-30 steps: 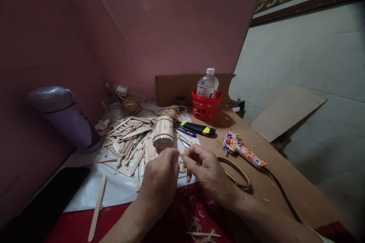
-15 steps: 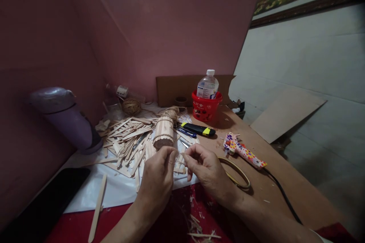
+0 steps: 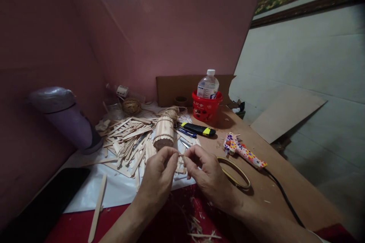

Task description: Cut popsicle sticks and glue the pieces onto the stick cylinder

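My left hand [image 3: 159, 171] is closed in a pinch, thumb against forefinger. Facing it, my right hand [image 3: 207, 172] pinches too, its fingertips almost touching the left ones. Between them runs a thin pale strand [image 3: 181, 155], held by both hands; whether it is twine fibre or a wood sliver I cannot tell. Just beyond the left fingertips, a small barrel of wooden sticks [image 3: 164, 129] lies tilted, bound with twine. A pointed metal tip [image 3: 184, 143] shows past the right fingers. Beside my right wrist lies a gold-coloured hoop [image 3: 235, 174].
Many craft sticks [image 3: 128, 136] are heaped at left, with twine balls [image 3: 131, 106] behind. A black-and-yellow cutter [image 3: 199, 129], a red bucket [image 3: 207, 110] holding a bottle, and a flowered glue gun [image 3: 243, 151] with its cord are right. A purple flask [image 3: 68, 121] and dark phone [image 3: 48, 201] are left.
My hands have drawn slightly closer together, the left one shifting a little to the right. Both keep their pinch on the strand. Everything on the table stays where it was.
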The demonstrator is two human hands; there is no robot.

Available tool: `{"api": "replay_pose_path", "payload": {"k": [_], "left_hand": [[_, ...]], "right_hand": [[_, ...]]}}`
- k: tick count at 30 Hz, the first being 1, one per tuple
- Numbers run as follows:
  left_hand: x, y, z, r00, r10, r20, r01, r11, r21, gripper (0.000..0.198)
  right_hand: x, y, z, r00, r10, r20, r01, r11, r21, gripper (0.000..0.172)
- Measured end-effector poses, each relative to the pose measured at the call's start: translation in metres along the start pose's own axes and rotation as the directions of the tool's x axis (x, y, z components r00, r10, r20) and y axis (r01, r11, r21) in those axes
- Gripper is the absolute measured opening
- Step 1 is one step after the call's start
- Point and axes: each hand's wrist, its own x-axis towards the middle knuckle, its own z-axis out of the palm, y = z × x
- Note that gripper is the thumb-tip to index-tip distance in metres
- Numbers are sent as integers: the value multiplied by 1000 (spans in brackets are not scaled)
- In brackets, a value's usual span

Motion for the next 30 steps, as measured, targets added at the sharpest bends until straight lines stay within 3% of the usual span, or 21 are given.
{"api": "replay_pose_path", "payload": {"k": [10, 17, 26, 30], "left_hand": [[0, -4, 0, 1000, -8, -3, 8, 999, -41, 19], [1, -6, 2, 1000, -23, -13, 23, 999, -44, 19], [-1, -4, 0, 997, -77, 11, 78, 993, -89, 20], [0, -4, 0, 997, -74, -2, 73, 993, -95, 18]], "right_hand": [[-1, -1, 0, 999, 37, 35, -38, 999, 39, 15], [2, -2, 1, 989, 129, 77, -148, 934, 326, 18], [1, -2, 0, 993, 107, 57, -118, 959, 258, 19], [3, 0, 0, 991, 113, 72, -131, 935, 329, 19]]}}
